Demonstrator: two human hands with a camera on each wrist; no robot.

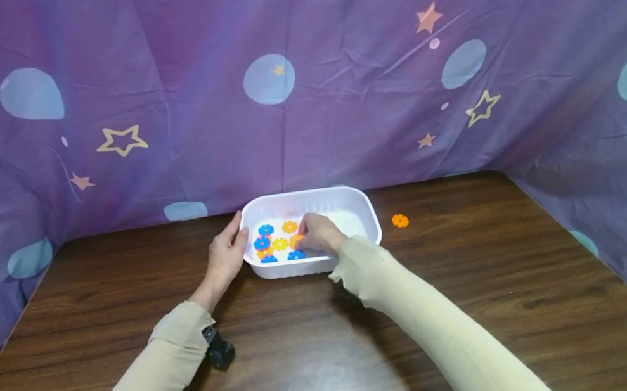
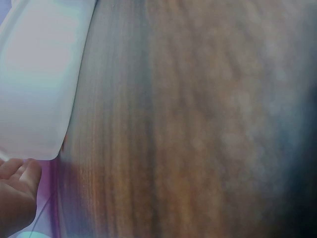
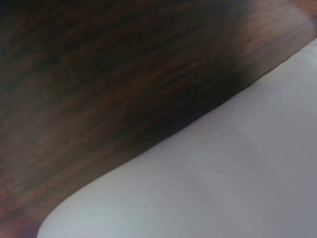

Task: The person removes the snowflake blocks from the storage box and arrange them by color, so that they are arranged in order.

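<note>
A white plastic basin [image 1: 370, 221] stands near the table's back edge, with several flower-shaped plastic discs in its left half. Among them are a blue disc [image 1: 266, 230] and a yellow disc [image 1: 280, 244]. My right hand [image 1: 320, 232] reaches inside over the front rim, its fingertips pinching an orange flower-shaped disc [image 1: 296, 241]. My left hand [image 1: 227, 250] rests against the basin's left end, its fingers fairly straight along the outside. The left wrist view shows those fingers [image 2: 30, 176] right at the basin's end. Only the basin's wall [image 3: 208, 183] and the table appear in the right wrist view.
Right of the basin, one orange disc [image 1: 400, 221] lies on the dark wooden table [image 1: 318, 348]. A purple curtain [image 1: 215, 135] with stars and planets hangs behind the table and along its sides. A small black device [image 1: 219, 349] is strapped at the left wrist.
</note>
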